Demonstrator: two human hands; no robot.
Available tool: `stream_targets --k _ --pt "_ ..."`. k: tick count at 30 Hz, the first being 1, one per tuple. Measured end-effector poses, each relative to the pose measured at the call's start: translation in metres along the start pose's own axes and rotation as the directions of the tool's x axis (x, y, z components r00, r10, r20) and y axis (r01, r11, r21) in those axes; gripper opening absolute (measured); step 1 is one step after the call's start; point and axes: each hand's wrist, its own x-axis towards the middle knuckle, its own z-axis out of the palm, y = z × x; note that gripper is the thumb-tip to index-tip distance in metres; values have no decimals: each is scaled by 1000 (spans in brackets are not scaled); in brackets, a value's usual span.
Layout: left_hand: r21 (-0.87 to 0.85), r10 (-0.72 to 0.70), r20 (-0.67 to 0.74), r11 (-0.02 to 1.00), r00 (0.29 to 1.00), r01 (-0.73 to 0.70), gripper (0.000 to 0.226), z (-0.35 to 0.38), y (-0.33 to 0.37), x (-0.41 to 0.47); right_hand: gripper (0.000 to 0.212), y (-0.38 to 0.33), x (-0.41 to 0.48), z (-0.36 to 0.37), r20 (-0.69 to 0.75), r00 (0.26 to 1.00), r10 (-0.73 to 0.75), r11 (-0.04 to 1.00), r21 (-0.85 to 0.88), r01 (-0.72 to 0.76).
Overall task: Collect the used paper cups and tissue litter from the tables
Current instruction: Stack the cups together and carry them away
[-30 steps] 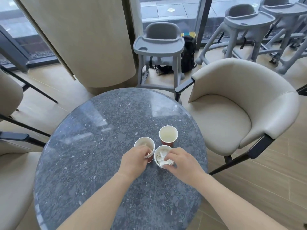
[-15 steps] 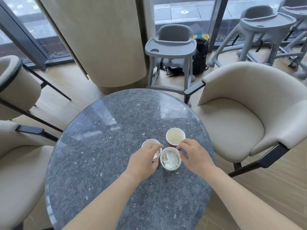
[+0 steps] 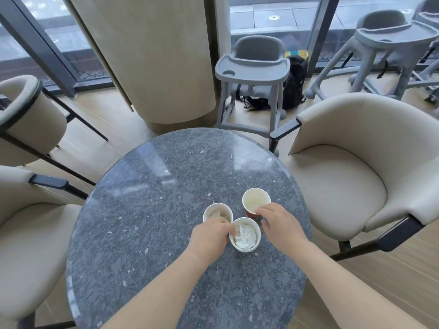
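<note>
- A person's two bare hands work at three paper cups on a round, dark speckled desk (image 3: 147, 210).
- A beige armchair (image 3: 344, 176) stands just right of the right hand, and another armchair (image 3: 26, 233) stands left of the left hand.
- Beyond the fingertips, past the desk's far edge, are a grey high chair (image 3: 253, 65), a black backpack (image 3: 294, 84) on the floor behind it, and a wide beige column (image 3: 152, 55). More high chairs (image 3: 389, 36) are grouped far off to the right.
- The left hand (image 3: 209, 236) has its fingers curled round the near side of the left cup (image 3: 215, 211). Its knuckles hide that cup's near wall.
- The near cup (image 3: 254, 243) sits between the two hands, touching the left hand's fingertips and standing tight against the left cup.
- The right hand (image 3: 281, 224) has its fingertips on the near rim of the red cup (image 3: 256, 201), with the thumb lower beside its wall. Whether the grip has closed cannot be told.
- The red cup stands just apart from the other two, ahead of the right hand.
- All three cups stand upright, long axes vertical and mouths up.
- Crumpled tissue (image 3: 244, 236) fills the near cup. A smaller wad (image 3: 219, 214) lies in the left cup. The red cup shows only a pale inside.
</note>
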Motion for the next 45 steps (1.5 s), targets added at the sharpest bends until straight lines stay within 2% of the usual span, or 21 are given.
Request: stream_targets --k 8,11,18,25,31,45 --pt "-50 -114 -49 992 992 112 22 -3 -11 2 24 0 9 5 -4 998 55 997 -48 -55" --pt "-49 -111 -60 993 992 108 21 -3 -12 2 28 -2 9 6 -16 998 68 997 -47 -69" --pt "-81 -107 -61 991 992 102 24 -4 -16 2 47 -14 -3 13 19 999 -39 995 -96 41" --pt "-55 -59 -39 997 998 56 41 -2 -25 -2 42 -15 -9 16 64 996 -56 987 -145 64" --pt "-26 -68 -69 997 995 67 31 2 -26 -4 38 -24 -10 19 95 994 -54 985 -158 68" --pt "38 -24 -85 999 996 28 25 3 -47 -39 34 -56 -42 25 -20 1000 -24 990 -141 21"
